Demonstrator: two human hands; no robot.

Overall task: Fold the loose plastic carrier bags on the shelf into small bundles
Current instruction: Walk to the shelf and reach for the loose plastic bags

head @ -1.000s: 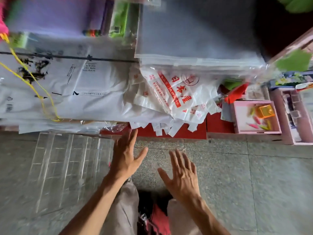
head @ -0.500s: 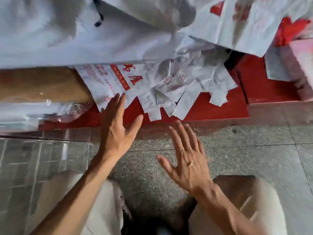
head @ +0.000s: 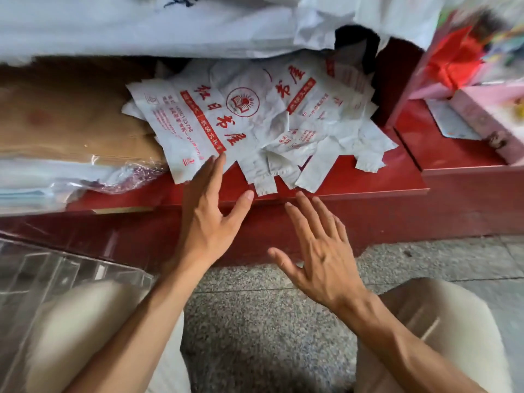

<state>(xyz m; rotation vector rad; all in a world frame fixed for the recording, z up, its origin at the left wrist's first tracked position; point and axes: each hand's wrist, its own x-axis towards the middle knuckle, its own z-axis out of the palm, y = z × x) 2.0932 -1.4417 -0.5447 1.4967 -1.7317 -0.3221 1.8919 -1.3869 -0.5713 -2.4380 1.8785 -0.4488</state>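
Observation:
A loose heap of white plastic carrier bags (head: pixel 243 120) printed with red characters lies on a low red shelf (head: pixel 365 180), handles hanging toward the front edge. My left hand (head: pixel 211 214) is open with straight fingers; its fingertips reach the near edge of the front bag. My right hand (head: pixel 317 251) is open too, fingers spread, hovering in front of the shelf's edge just below the dangling handles and holding nothing.
Brown flat card stock (head: pixel 71 120) and clear-wrapped packs (head: pixel 56 180) lie left of the bags. Large white sheets (head: pixel 141 24) overhang from above. A pink box (head: pixel 487 117) with red paper stands at the right. A clear acrylic rack (head: pixel 56 276) leans at lower left; grey stone floor (head: pixel 255 321) lies below.
The view has dropped lower and closer to the shelf. Both hands have moved forward; my left fingertips now reach the front bag's edge.

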